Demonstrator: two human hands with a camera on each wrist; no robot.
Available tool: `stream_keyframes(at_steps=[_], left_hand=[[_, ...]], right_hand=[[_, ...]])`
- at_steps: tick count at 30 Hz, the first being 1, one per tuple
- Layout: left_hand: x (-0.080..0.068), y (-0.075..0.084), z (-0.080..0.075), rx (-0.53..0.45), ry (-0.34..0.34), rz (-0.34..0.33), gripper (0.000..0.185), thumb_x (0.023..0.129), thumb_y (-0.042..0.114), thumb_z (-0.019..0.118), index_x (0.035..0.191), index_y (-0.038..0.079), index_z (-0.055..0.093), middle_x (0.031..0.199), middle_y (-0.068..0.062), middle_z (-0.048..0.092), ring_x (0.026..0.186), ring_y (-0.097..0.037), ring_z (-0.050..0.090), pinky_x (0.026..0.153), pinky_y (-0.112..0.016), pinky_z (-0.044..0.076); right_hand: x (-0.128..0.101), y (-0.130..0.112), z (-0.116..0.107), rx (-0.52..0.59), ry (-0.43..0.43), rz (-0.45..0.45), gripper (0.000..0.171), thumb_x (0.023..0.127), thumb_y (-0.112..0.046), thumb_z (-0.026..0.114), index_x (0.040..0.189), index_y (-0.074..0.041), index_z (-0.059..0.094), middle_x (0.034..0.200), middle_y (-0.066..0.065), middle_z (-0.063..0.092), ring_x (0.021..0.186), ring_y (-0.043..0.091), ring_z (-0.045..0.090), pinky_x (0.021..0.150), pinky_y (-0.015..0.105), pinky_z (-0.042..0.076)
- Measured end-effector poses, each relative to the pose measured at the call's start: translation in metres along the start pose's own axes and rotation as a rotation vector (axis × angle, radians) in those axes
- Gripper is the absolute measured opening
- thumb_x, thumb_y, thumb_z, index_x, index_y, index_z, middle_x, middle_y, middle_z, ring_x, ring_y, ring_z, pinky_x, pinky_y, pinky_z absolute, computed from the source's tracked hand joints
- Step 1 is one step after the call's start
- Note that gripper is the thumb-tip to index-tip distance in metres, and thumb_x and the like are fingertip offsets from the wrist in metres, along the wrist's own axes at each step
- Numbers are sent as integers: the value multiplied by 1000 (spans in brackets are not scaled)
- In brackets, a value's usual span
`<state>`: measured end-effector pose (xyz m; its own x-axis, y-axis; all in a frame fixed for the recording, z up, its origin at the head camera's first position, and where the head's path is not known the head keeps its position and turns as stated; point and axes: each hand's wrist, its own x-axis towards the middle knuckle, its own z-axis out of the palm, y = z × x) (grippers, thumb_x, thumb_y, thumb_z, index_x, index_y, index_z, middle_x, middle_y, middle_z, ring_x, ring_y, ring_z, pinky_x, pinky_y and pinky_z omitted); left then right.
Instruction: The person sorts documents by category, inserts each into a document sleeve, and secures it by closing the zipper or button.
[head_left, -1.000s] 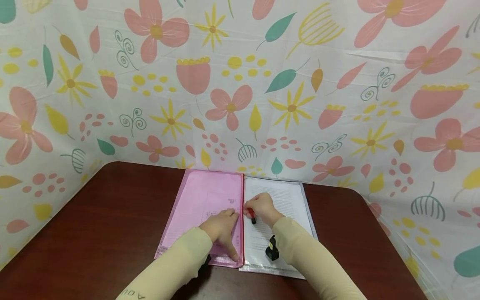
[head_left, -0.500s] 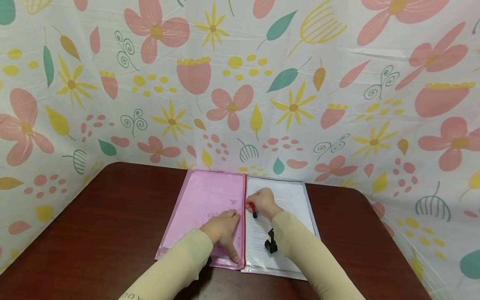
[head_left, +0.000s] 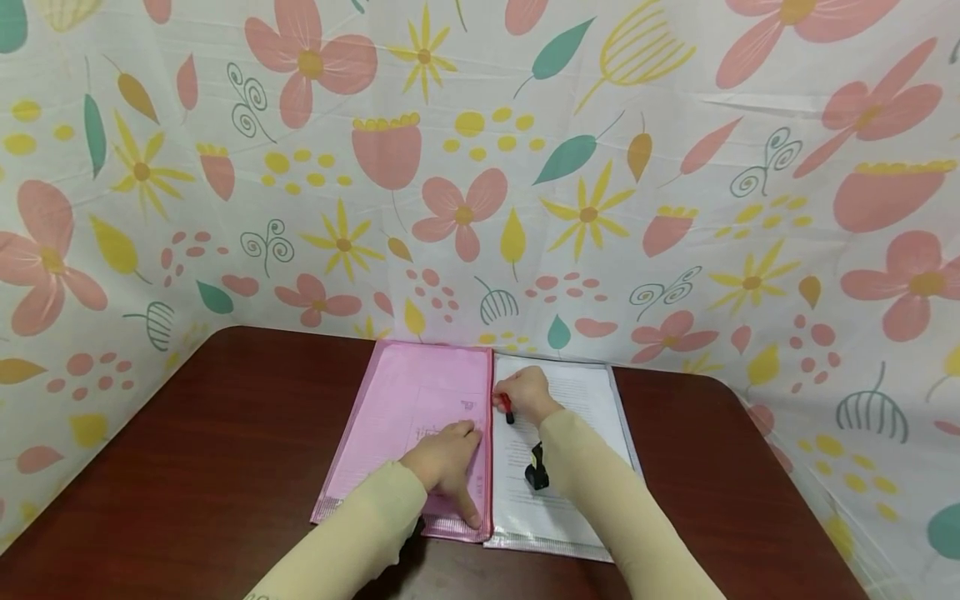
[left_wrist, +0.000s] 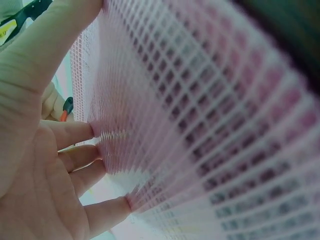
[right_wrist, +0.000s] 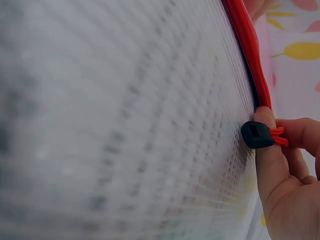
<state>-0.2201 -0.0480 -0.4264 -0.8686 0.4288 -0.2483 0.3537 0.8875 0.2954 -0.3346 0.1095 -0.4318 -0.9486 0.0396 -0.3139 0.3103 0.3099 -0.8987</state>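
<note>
Nearest the person, two cream sleeves come in over the dark table. Left hand lies flat on the pink mesh pouch, fingers straight & spread, thumb stretched down toward the near edge, gripping nothing; judging by that, it's there to pin the pouch so it won't slide. Left wrist view confirms: fingertips press straight onto the pink mesh. Just right of those fingers runs the red zip edge, i.e. the pouch's right side. Right hand sits further up that edge, thumb & forefinger curled in a pinch on the black zip pull w/ its red tab; other fingers curled in beside. Under the right hand & wrist lies a white mesh pouch w/ printed paper inside, touching the pink one side by side. Beyond the fingers: flowered cloth as backdrop. Count: 2 hands, 2 pouches (1 pink, 1 white), 1 zip pull in the fingers, 1 table.
</note>
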Motion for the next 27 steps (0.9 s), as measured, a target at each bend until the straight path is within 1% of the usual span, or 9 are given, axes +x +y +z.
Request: stream_keyframes(at_steps=[5, 11, 14, 19, 25, 27], left_hand=[[-2, 1, -1, -15, -2, -7, 136, 35, 59, 88, 147, 7, 31, 155, -11, 25, 142, -26, 26, 111, -44, 31], [-2, 0, 1, -9, -2, -9, 135, 36, 59, 87, 147, 8, 31, 156, -10, 25, 142, -26, 26, 110, -44, 32], [-2, 0, 1, -5, 1, -7, 135, 35, 60, 87, 147, 8, 32, 156, -10, 25, 142, -26, 26, 110, -45, 33], [-3, 2, -1, 1, 2, -9, 135, 36, 58, 88, 147, 8, 31, 156, -10, 24, 142, -26, 26, 111, -44, 32], [-3, 2, -1, 14, 0, -1, 135, 36, 60, 87, 147, 8, 30, 156, -10, 24, 142, -26, 26, 111, -44, 32], [-3, 1, -2, 15, -1, 0, 135, 36, 60, 87, 147, 7, 30, 156, -11, 23, 142, -26, 26, 111, -44, 31]], right_hand=[[8, 0, 0, 28, -3, -3, 9, 81, 3, 64, 86, 11, 62, 58, 10, 64, 45, 13, 59, 52, 26, 54], [12, -1, -1, -17, 6, -2, 12, 84, -1, 64, 89, 9, 64, 63, 11, 67, 49, 13, 60, 52, 24, 52], [17, -1, -1, -11, 18, -13, 12, 85, -2, 63, 89, 9, 63, 65, 11, 67, 50, 12, 60, 52, 23, 51], [33, -1, 1, 26, 41, -30, 9, 81, 2, 63, 86, 9, 61, 59, 10, 65, 45, 14, 59, 48, 23, 50], [45, -4, 2, 23, 85, -50, 6, 77, 3, 63, 80, 8, 63, 52, 8, 63, 41, 14, 57, 45, 23, 47], [49, -4, 3, 19, 104, -62, 6, 76, 3, 63, 78, 9, 64, 50, 7, 62, 40, 15, 57, 43, 23, 46]])
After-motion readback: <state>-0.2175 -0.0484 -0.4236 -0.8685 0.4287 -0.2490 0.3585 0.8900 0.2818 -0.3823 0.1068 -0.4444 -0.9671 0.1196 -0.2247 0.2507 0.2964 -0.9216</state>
